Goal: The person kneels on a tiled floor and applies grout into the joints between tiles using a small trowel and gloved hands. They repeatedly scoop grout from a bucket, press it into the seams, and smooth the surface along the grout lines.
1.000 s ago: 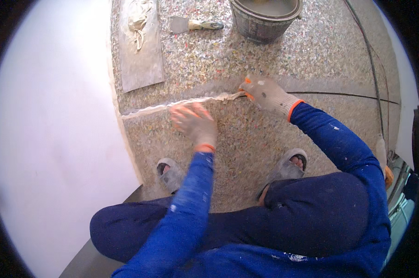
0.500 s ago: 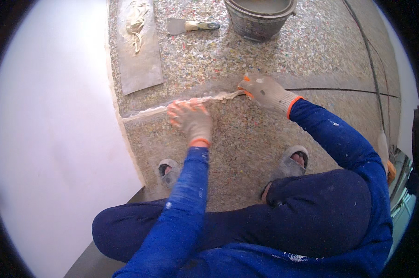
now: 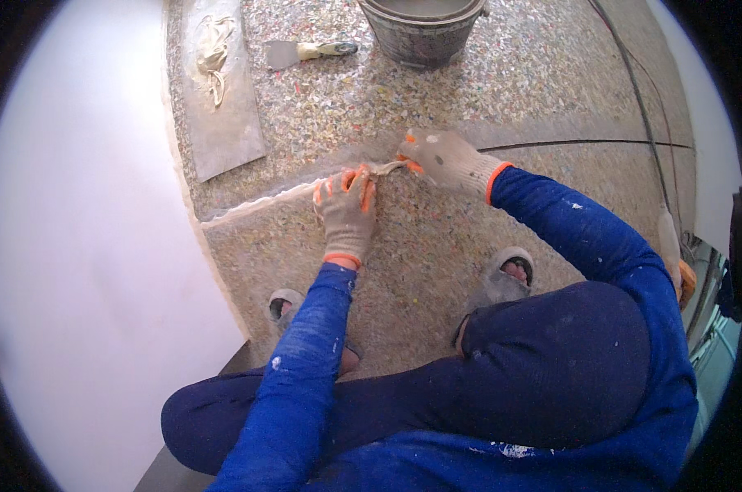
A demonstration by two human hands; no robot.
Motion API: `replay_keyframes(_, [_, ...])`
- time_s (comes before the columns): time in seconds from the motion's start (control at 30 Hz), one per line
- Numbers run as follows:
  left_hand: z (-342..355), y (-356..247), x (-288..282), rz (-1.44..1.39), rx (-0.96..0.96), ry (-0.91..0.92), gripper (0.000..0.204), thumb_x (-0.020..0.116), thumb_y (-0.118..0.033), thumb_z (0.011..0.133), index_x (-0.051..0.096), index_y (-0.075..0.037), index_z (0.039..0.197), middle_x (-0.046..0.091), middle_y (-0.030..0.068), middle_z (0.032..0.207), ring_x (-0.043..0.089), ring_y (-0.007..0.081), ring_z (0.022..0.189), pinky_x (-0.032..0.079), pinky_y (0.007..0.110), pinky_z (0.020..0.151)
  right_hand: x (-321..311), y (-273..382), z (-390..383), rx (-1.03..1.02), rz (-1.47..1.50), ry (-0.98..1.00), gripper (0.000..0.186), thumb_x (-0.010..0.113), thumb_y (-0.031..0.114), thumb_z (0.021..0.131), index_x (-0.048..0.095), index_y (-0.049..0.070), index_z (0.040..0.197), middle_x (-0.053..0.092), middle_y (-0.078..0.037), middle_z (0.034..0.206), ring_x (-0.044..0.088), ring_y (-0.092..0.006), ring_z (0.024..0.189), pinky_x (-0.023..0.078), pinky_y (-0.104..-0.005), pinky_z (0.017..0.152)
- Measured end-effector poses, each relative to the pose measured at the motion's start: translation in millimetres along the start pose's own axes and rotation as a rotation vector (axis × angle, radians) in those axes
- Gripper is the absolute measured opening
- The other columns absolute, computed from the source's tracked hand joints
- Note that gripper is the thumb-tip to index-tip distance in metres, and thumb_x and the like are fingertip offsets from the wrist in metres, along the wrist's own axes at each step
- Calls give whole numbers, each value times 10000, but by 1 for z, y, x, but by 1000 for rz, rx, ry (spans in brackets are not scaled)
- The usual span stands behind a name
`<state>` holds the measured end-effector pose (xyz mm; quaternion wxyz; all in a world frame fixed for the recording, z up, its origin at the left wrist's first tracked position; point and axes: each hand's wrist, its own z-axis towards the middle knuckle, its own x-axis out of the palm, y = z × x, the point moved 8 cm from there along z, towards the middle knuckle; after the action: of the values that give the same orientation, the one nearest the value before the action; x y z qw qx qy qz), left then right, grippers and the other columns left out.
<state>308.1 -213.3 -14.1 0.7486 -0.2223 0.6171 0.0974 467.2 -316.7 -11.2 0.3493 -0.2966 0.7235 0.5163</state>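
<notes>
A cream, putty-like strip [image 3: 277, 198] runs along the seam in the speckled floor panels, from the white wall side towards my hands. My right hand [image 3: 449, 161], in a knitted glove with orange-coated fingers, pinches the strip's slightly raised right end. Close to its left, my left hand [image 3: 346, 213], gloved alike, has its fingers bent at the strip, with the thumb and forefinger drawn together on it. The fingertips partly cover the strip there. Rightward of my right hand the seam [image 3: 584, 143] shows as a bare dark line.
A flat grey board [image 3: 227, 135] carrying cream paste [image 3: 215, 53] lies at the far left. Beside it are a putty knife [image 3: 309, 52] and a dark bucket [image 3: 424, 37]. A white surface [image 3: 92, 221] borders the left; a cable [image 3: 640, 90] crosses the right. My sandalled feet are below.
My left hand has moved right along the strip towards my right hand, and its fingers have bent in. My right hand keeps its pinch. The whole view has shifted slightly.
</notes>
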Motion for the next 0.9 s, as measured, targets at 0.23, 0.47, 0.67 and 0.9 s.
replay_keyframes(0.23, [19, -9, 7, 7, 202, 63, 326, 733, -272, 897, 707, -307, 1220, 667, -35, 1037, 615, 247, 988, 449, 471, 860, 7, -3, -8, -43, -2, 17, 175, 614, 190, 928, 681, 131, 1079, 653, -135, 1038, 693, -339, 944, 568, -468, 765])
replay_keyframes(0.47, [23, -13, 9, -27, 331, 46, 357, 761, -270, 861, 710, -307, 1213, 667, -16, 1036, 638, 247, 952, 470, 466, 816, 3, -1, -17, 51, -42, -73, 317, 650, 131, 932, 682, 139, 1246, 649, -124, 1059, 654, -338, 1020, 538, -460, 837])
replay_keyframes(0.67, [36, -28, 5, -188, 232, -32, 316, 755, -276, 865, 712, -299, 1177, 673, -31, 1043, 628, 244, 962, 467, 467, 804, -9, 6, -21, 99, -70, -84, 272, 602, 153, 941, 645, 151, 1210, 622, -119, 1140, 637, -325, 1121, 530, -471, 886])
replay_keyframes(0.9, [40, -54, 14, -85, 281, -17, 287, 740, -292, 885, 713, -309, 1170, 682, -27, 1004, 630, 249, 918, 465, 477, 792, -2, -4, -28, 112, -271, 58, 272, 618, 170, 943, 655, 151, 1212, 628, -112, 1128, 626, -319, 1130, 522, -454, 887])
